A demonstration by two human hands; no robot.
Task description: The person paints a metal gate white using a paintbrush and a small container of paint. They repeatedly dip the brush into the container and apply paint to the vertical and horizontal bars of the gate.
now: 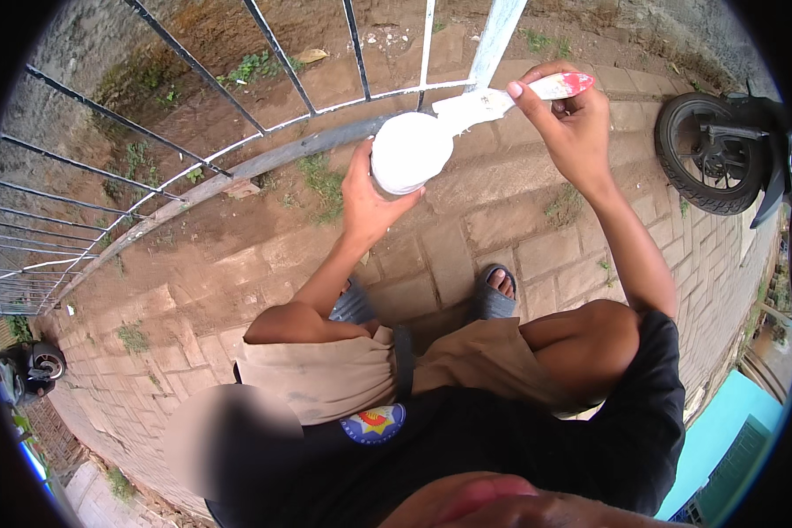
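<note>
My left hand (376, 201) is wrapped around a small round container of white paint (412, 150), just in front of a metal fence. Between the fingers and thumb of my right hand (571, 122) is a paintbrush (492, 104) with a red-tipped handle, coated in white paint. Its bristle end points left, right beside the container's rim; whether they touch I cannot tell. Behind both hands, the fence's lower rail (363, 101) is white, and its bars (280, 56) are mostly dark. One bar (426, 46) and a thick post (495, 43) near the brush are white.
Under the fence runs a curved concrete or metal edge (290, 153). Brick paving (449, 264) with tufts of grass lies around my sandalled feet. A motorcycle wheel (711, 153) stands at the right, another parked motorbike (36, 369) at the far left. A rough wall rises beyond the fence.
</note>
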